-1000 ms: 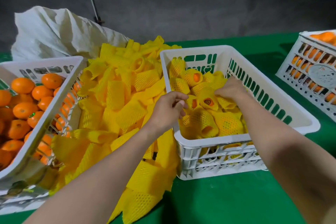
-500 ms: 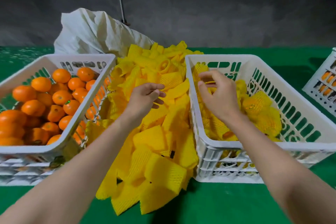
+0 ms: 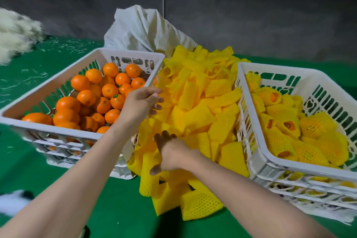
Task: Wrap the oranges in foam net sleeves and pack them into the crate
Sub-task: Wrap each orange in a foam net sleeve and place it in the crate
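right crate (image 3: 309,170) partly filled with wrapped oranges (image 3: 287,125), left crate (image 3: 58,129) loaded with bare oranges (image 3: 85,97), plenty to go. left hand (image 3: 142,100) empty, fingers loose; right hand (image 3: 170,153) in sleeve pile (image 3: 202,114), can't tell grip

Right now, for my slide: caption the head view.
Left hand, right hand over foam sleeves between bare oranges and packed crate.

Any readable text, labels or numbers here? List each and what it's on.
None legible.
Left crate: cut-out marks on far wall, blurred.
Right crate: cut-out marks plus a heart shape, no readable letters.
Orange sticker: green, too small.
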Demonstrator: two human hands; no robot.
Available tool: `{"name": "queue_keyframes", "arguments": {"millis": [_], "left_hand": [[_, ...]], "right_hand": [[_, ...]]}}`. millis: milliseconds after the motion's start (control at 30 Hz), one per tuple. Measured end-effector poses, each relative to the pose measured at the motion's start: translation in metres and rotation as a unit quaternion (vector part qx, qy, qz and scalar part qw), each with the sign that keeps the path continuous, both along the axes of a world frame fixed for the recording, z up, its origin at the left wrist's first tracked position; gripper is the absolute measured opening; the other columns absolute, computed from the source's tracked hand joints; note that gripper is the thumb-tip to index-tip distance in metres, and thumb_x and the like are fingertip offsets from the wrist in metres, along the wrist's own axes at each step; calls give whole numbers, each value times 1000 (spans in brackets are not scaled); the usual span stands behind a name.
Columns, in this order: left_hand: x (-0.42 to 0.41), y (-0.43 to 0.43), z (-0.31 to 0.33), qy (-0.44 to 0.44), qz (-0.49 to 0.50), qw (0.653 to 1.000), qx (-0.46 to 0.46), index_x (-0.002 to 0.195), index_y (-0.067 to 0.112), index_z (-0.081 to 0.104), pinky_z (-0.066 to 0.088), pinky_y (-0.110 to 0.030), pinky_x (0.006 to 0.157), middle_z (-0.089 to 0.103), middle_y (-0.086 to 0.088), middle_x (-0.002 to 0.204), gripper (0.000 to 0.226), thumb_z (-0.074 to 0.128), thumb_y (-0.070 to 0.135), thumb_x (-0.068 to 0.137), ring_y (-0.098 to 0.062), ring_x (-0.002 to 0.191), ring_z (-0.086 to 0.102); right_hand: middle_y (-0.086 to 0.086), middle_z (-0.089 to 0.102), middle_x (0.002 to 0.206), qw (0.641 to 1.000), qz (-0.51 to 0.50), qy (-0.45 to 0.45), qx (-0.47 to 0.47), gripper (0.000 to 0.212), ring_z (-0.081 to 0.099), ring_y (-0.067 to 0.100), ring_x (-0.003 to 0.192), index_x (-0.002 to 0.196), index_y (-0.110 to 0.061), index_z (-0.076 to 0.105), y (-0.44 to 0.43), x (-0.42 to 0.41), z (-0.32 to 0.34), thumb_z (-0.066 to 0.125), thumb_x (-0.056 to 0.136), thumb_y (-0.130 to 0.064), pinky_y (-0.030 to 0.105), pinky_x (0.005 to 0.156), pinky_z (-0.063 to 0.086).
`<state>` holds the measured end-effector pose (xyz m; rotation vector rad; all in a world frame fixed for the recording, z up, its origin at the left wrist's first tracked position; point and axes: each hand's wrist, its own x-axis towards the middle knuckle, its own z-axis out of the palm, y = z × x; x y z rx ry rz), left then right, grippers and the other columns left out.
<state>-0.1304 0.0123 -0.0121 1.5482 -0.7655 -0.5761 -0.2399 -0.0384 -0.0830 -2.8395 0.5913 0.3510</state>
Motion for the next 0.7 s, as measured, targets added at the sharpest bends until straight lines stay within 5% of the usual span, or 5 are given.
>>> {"name": "queue_keyframes", "arguments": {"millis": [133, 400, 500, 533, 700], "left_hand": [[15, 16, -1, -16, -13, 1000, 8, 104, 14, 64, 51, -19, 57, 67, -3, 87, 14, 54, 9, 96, -11, 67, 63], [8, 15, 3, -194, -254, 934, 157, 139, 18, 43, 42, -28, 96, 50, 10, 123, 63, 72, 15, 83, -4, 115, 47], [5, 9, 6, -285, -204, 927, 133, 85, 18, 61, 35, -26, 60, 50, 6, 77, 15, 74, 24, 82, -3, 68, 46], [8, 9, 6, -277, -179, 937, 117, 72, 13, 55, 26, -28, 54, 43, 2, 65, 24, 74, 24, 82, -7, 57, 38], [22, 15, 12, -248, -95, 960, 84, 70, 8, 42, 18, -31, 53, 29, -3, 63, 37, 73, 25, 81, -15, 56, 26]], "right_hand": [[23, 55, 120, 996, -70, -54, 18, 37, 53, 37, 112, 122, -5, 49, -19, -2, 13, 49, 85, 1, 37, 82, 44], [6, 62, 85, 932, -98, -308, 163, 45, 53, 2, 70, 93, 2, 70, -47, -32, 96, 41, 67, 24, 5, 56, 35], [7, 64, 87, 889, -137, -386, 204, 36, 59, 4, 75, 96, 0, 67, -40, -30, 108, 49, 74, 21, 15, 66, 45], [10, 66, 91, 868, -157, -430, 190, 25, 60, 10, 80, 95, -1, 67, -39, -28, 109, 55, 79, 15, 20, 71, 46], [0, 67, 80, 844, -171, -496, 110, 16, 58, 9, 71, 84, -9, 70, -32, -10, 106, 68, 84, -25, 19, 67, 43]]}}
